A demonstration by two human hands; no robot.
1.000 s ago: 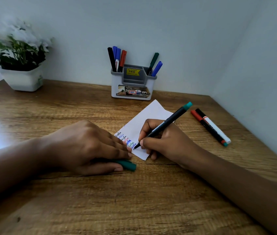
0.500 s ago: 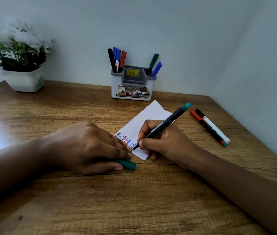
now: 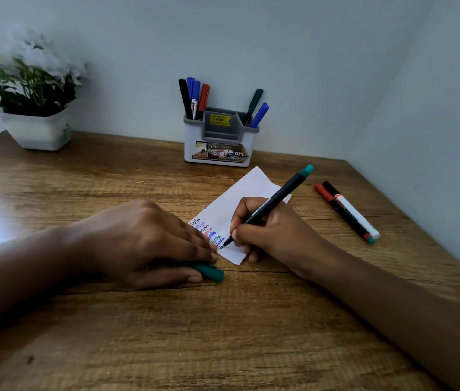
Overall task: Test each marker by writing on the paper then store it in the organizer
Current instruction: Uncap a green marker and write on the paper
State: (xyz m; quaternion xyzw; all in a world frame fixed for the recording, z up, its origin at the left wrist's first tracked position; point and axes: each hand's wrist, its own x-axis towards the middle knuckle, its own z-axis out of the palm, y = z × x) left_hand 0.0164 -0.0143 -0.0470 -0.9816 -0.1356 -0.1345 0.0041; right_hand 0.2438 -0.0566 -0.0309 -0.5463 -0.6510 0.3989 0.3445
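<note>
Right hand (image 3: pixel 279 238) is gripping the teal-ended marker (image 3: pixel 279 197) in a writing hold, tip touching the paper (image 3: pixel 254 184) at the lowest written line, just right of centre. Left hand (image 3: pixel 144 238) is pinching the teal cap (image 3: pixel 213 272) between thumb and fingers, with its fingertips pressing down the paper's left edge.

Change: compared with a second ago the tip is sitting a touch further right along that bottom line. The left hand, cap and paper are sitting where they were. Judging from that, this marker's test is under way and capping and storing are not yet done.

Counts:
- One marker in hand, one cap off.
- One paper, carrying several coloured lines. An exact count is unclear because the fingers are covering part of them.
- Two markers are lying touching each other on the surface (image 3: pixel 223 334) at right of frame: a red-capped marker (image 3: pixel 343 214) and a white-barrelled marker (image 3: pixel 354 211). Judging by where they lie, these are waiting to be tested.
- One organizer (image 3: pixel 195 145) at upper centre is holding six markers, four in its left slot (black, two blue, red) and two in its right slot (green, blue).
- One potted plant (image 3: pixel 37 131) is standing at upper left.
</note>
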